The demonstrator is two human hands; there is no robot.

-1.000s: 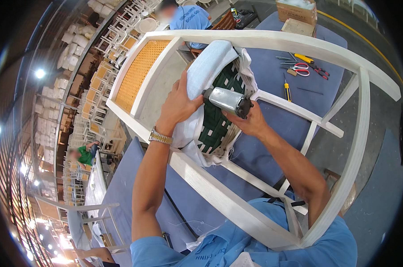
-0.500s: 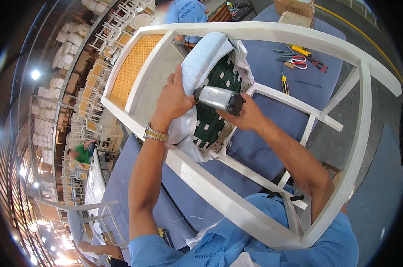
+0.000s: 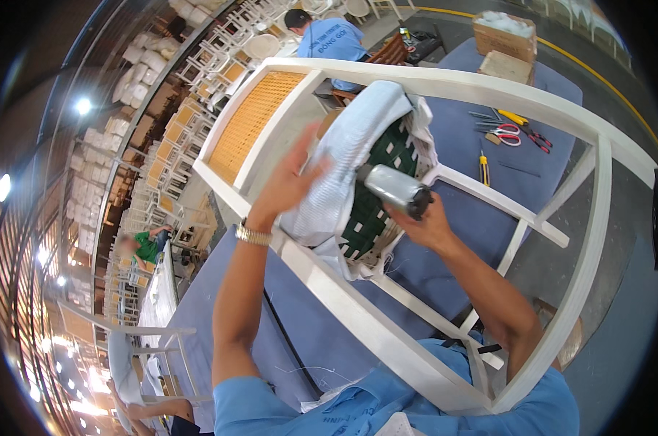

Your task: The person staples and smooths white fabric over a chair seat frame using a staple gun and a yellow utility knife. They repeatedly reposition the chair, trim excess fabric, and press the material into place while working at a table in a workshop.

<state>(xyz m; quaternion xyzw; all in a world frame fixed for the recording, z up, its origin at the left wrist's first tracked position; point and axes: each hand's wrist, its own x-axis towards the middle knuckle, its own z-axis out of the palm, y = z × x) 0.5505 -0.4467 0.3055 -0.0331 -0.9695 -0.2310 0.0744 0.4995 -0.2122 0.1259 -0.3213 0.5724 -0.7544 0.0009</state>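
Note:
A white wooden chair frame [image 3: 372,320] lies tipped over on the blue-covered table, its woven cane back panel [image 3: 255,116] at the upper left. Light blue fabric [image 3: 369,120] wraps the edge of its seat, and dark green webbing [image 3: 365,227] shows on the underside. My right hand [image 3: 429,224] is closed round a silver and black staple gun [image 3: 397,187], whose nose points left over the webbing near the fabric edge. Blurred by motion, my left hand [image 3: 289,182] has its fingers spread beside the fabric. A metal-banded watch [image 3: 254,235] is on that wrist.
On the blue table [image 3: 456,138] lie red-handled scissors [image 3: 505,135], pliers [image 3: 538,141] and a yellow screwdriver [image 3: 484,168]. Cardboard boxes [image 3: 505,40] stand at the far corner. One co-worker [image 3: 332,42] sits beyond the chair; another [image 3: 149,245] is farther left, near stacked chairs.
My left hand has come off the fabric, its fingers spreading. The staple gun stays in my right hand. The whole view has shifted, so the chair appears lower and farther right.

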